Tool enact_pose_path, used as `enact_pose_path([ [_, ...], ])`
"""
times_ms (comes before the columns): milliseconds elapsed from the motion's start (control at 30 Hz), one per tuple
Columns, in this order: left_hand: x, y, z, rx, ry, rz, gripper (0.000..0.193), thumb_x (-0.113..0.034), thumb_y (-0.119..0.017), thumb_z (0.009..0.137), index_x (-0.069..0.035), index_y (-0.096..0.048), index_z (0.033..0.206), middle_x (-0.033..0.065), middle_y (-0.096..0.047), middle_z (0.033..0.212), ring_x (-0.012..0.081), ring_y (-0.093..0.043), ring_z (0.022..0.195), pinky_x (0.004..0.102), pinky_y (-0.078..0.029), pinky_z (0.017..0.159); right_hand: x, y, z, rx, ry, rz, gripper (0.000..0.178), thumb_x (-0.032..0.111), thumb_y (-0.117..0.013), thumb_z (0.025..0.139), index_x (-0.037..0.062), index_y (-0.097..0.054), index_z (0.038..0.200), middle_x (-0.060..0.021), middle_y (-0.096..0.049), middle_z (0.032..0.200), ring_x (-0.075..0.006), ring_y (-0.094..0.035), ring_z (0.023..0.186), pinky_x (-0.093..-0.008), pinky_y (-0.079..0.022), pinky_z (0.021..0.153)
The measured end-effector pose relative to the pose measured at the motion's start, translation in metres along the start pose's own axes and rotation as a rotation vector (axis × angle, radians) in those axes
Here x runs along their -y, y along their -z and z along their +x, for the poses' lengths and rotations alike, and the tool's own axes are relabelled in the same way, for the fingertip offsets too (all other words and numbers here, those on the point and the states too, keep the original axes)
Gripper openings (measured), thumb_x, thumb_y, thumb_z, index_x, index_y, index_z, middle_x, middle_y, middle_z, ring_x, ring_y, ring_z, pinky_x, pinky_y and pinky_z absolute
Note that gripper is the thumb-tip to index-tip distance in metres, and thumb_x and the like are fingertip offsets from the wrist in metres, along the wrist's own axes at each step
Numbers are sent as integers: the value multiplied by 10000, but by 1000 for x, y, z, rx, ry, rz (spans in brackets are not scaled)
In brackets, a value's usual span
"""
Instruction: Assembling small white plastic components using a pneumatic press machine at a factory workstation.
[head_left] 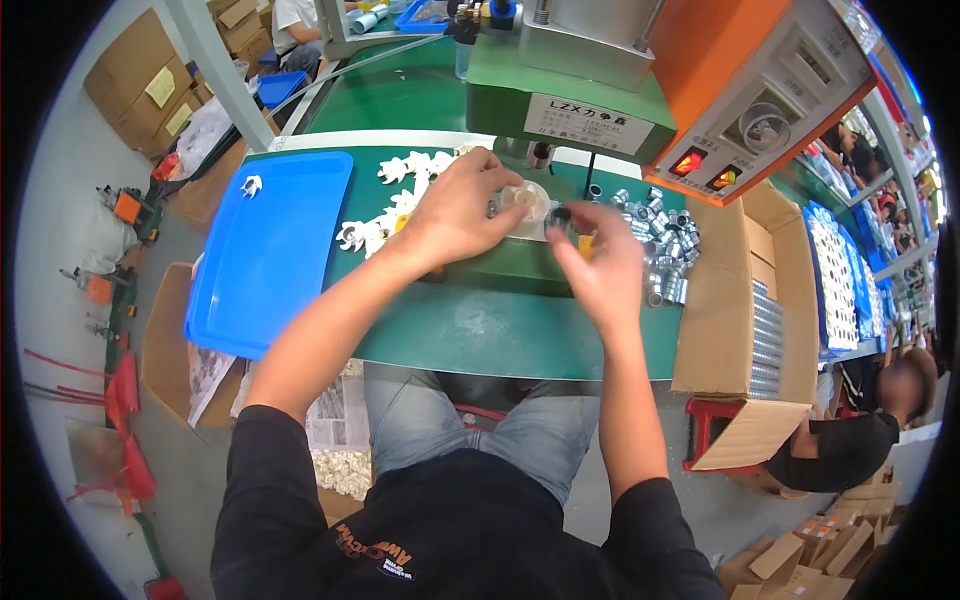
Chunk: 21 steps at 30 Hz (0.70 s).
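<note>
Under the head of a green press (570, 95), my left hand (460, 212) curls its thumb and fingertips around a round, whitish plastic part (532, 200) at the fixture. Close by on the right, my right hand (607, 262), slightly blurred, pinches a short metal sleeve (557, 216) between thumb and fingers. White plastic pieces with curved prongs (378, 228) lie left of my left hand. To the right of my right hand is a heap of shiny metal sleeves (668, 240). My fingers partly cover the fixture.
A blue tray (275, 250) holding one white piece is at the left of the green table (480, 330). An orange control box (750, 110) with lit switches overhangs the right. An open cardboard box (735, 310) with stacked metal sleeves stands right of the table. Another person (835, 445) sits farther right.
</note>
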<state>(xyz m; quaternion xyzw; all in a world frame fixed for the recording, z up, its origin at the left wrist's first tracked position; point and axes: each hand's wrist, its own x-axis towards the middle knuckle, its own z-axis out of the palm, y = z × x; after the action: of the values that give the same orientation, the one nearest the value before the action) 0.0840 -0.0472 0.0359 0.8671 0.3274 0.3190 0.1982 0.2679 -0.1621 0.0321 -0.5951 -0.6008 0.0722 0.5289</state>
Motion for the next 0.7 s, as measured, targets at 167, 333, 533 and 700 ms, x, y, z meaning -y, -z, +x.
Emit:
enact_pose_path([
  [167, 3, 3, -13, -91, 15, -40, 339, -263, -745, 891, -47, -725, 1151, 139, -597, 1076, 315, -638, 955, 416, -530, 847, 0, -30, 38, -7, -15, 87, 376, 198, -831, 807, -7, -723, 1103, -78, -723, 952, -147, -600, 844, -303, -487, 753],
  [333, 18, 22, -28, -96, 64, -57, 298, -215, -756, 884, -41, -722, 1125, 108, -597, 1043, 261, -622, 860, 373, -531, 794, 7, -36, 41, -58, -32, 156, 402, 186, -840, 796, 6, -686, 1121, -69, -736, 955, -158, -609, 826, -317, -489, 752],
  [533, 27, 34, -44, -92, 48, 0, 258, -197, -742, 891, -32, -720, 1087, 115, -613, 1039, 283, -630, 893, 386, -533, 796, 3, -39, 37, -127, 54, 43, 376, 168, -825, 800, 21, -660, 1105, -71, -732, 946, -185, -625, 820, -334, -494, 743],
  [700, 23, 44, -59, -77, -37, 140, 227, -165, -735, 874, -8, -717, 1036, 142, -627, 1021, 320, -629, 942, 411, -528, 839, -6, -37, 32, -130, 101, -100, 427, 171, -816, 758, 24, -632, 1115, -103, -694, 989, -312, -637, 885, -445, -516, 806],
])
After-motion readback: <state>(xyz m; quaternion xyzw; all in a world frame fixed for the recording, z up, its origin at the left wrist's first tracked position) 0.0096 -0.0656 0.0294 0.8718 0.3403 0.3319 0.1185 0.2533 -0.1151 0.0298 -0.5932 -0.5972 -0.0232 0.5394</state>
